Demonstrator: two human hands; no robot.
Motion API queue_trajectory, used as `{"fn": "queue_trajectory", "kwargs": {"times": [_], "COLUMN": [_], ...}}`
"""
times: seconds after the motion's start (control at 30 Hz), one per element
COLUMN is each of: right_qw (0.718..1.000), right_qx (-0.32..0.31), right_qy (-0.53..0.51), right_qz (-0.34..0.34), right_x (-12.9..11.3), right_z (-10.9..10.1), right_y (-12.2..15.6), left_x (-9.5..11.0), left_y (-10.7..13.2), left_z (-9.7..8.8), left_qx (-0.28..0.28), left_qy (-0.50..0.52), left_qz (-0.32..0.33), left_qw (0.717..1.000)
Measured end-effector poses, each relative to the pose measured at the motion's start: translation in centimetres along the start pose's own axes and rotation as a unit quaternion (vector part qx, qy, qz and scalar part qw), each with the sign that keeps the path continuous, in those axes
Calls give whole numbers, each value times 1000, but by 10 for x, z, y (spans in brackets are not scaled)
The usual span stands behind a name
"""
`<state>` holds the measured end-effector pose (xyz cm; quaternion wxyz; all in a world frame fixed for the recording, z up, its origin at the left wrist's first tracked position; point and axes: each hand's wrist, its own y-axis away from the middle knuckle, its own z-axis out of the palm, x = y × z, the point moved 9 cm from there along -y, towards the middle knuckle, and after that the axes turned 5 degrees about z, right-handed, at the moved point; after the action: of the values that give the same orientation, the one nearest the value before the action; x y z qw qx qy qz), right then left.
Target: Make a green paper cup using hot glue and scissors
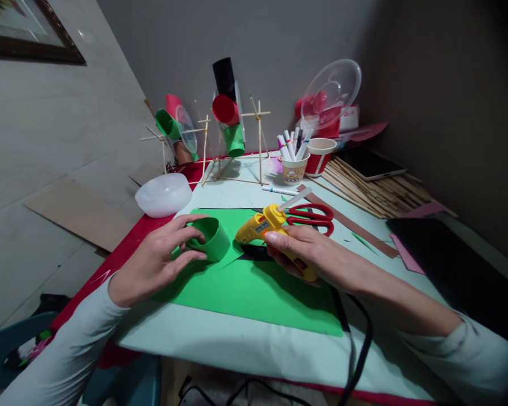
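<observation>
My left hand (165, 251) is closed around the left side of a green paper tube (217, 241), thumb outside and some fingers at its open rim. A yellow hot glue gun (254, 226) is gripped in my right hand (300, 248), its nozzle pointing left close to the tube. From the gun's back sticks a clear glue stick (295, 198), and a small red light glows near my thumb. Under both hands lies a green sheet (254, 299). Red-handled scissors (328, 217) rest just behind the gun, their blades partly hidden.
Stick frames with coloured paper tubes, including a black tube (224, 78), stand at the back. A white bowl (163, 194) sits back left. Behind the scissors are a cup of markers (294, 171), a paper cup (320, 148) and wooden sticks (355, 189). The black cord (363, 349) hangs over the front edge.
</observation>
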<state>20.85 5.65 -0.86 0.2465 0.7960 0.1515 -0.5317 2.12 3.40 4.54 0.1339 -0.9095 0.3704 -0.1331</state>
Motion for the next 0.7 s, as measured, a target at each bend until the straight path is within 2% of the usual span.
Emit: {"fn": "queue_trajectory", "kwargs": {"times": [0.2, 0.7], "right_qw": [1000, 999], "right_qx": [1, 12], "right_qy": [9, 29], "right_qz": [6, -16], "right_x": [2, 0], "right_z": [1, 0], "right_y": [-2, -3], "left_x": [3, 4], "left_y": [0, 0], "left_z": [3, 6], "left_qx": [17, 35], "left_qy": [-48, -45], "left_qz": [38, 26], "left_qw": [998, 998]}}
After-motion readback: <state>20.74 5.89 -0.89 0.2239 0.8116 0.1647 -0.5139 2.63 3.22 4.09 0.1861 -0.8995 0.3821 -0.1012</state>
